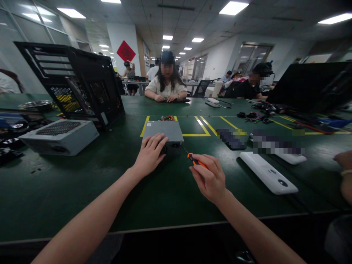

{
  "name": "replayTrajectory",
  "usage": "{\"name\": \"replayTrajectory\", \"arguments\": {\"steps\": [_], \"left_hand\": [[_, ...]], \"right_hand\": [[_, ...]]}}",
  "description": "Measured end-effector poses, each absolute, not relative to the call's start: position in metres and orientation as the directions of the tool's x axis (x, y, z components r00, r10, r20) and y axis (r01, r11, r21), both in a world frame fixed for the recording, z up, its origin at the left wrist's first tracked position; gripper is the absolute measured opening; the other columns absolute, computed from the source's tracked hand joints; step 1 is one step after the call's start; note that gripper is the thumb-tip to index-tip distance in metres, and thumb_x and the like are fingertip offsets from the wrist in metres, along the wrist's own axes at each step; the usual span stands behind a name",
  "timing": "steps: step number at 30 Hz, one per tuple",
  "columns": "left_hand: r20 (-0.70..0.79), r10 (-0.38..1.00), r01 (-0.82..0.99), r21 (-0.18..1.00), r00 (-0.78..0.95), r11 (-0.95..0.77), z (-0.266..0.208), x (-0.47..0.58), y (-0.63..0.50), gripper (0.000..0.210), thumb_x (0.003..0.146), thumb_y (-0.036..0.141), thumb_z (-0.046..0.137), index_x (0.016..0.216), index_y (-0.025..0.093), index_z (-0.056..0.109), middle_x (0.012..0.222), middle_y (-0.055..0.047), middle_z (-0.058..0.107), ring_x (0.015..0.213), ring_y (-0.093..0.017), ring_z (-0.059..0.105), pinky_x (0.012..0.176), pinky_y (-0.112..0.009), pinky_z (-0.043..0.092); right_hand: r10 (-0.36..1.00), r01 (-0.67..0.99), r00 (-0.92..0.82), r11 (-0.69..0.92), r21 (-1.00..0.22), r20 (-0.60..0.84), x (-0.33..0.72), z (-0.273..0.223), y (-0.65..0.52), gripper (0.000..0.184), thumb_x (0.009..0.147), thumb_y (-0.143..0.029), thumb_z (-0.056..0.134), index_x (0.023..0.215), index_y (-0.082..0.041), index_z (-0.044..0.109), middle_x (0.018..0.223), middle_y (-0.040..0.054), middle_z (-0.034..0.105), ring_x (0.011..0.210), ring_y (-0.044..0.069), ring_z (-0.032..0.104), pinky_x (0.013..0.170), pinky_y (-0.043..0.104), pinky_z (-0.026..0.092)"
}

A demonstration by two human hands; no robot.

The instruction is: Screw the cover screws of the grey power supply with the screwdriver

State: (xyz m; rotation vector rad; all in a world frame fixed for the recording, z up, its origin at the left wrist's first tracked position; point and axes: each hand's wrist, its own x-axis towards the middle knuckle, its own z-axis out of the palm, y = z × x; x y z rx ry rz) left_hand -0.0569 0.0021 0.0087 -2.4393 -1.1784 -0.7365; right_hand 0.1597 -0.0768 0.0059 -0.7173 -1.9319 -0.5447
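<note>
A grey metal computer power supply (172,129) lies on the green tabletop in front of me, with a bundle of wires at its far side. My left hand (150,152) rests on its near left part, fingers stretched out over the top. In my right hand (211,176) is a screwdriver with an orange and black handle (195,160), held between thumb and fingers. Its thin shaft points at the near right corner of the power supply; I cannot tell whether the tip touches a screw there.
A black computer case (79,80) and a second power supply (62,134) stand left. Right are white power banks (268,172), a phone (231,139), loose cables (254,116) and a large black panel (310,86). A person (166,80) sits opposite; another person's arm is at the right edge.
</note>
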Motion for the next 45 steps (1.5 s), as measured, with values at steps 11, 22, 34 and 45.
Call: {"name": "replayTrajectory", "arguments": {"steps": [11,22,34,45], "left_hand": [[0.589,0.648,0.839,-0.098,0.482,-0.535,0.005,-0.050,0.004,0.056,0.081,0.020,0.052,0.134,0.023,0.032,0.138,-0.008,0.037,0.127,-0.023,0.031,0.102,-0.041,0.023],[0.600,0.657,0.854,-0.086,0.455,-0.513,0.005,-0.048,0.001,0.056,0.081,0.020,0.052,0.134,0.024,0.032,0.137,-0.008,0.038,0.126,-0.023,0.031,0.102,-0.041,0.024],[0.615,0.648,0.850,-0.069,0.449,-0.523,0.006,-0.046,0.000,0.058,0.082,0.018,0.049,0.135,0.024,0.029,0.136,-0.010,0.040,0.126,-0.026,0.033,0.100,-0.044,0.025],[0.610,0.660,0.848,-0.036,0.439,-0.529,0.007,-0.045,0.001,0.055,0.080,0.017,0.049,0.132,0.022,0.034,0.135,-0.009,0.039,0.126,-0.025,0.031,0.102,-0.042,0.023]], "right_hand": [[0.244,0.658,-0.380,0.749,0.076,0.892,0.160,0.002,-0.076,0.039,0.073,-0.002,0.054,0.104,-0.024,0.047,0.115,0.0087,0.051,0.107,0.022,0.051,0.080,0.040,0.053],[0.240,0.656,-0.402,0.749,0.095,0.884,0.156,0.001,-0.076,0.039,0.073,-0.002,0.056,0.104,-0.021,0.046,0.114,0.0114,0.053,0.107,0.022,0.053,0.080,0.038,0.053],[0.274,0.689,-0.380,0.721,0.073,0.884,0.154,0.002,-0.077,0.039,0.074,-0.003,0.055,0.108,-0.019,0.044,0.115,0.0138,0.050,0.106,0.022,0.052,0.078,0.037,0.054],[0.308,0.703,-0.268,0.710,-0.033,0.913,0.155,0.005,-0.077,0.046,0.074,-0.002,0.054,0.113,-0.021,0.038,0.116,0.0130,0.047,0.109,0.023,0.050,0.080,0.040,0.053]]}}
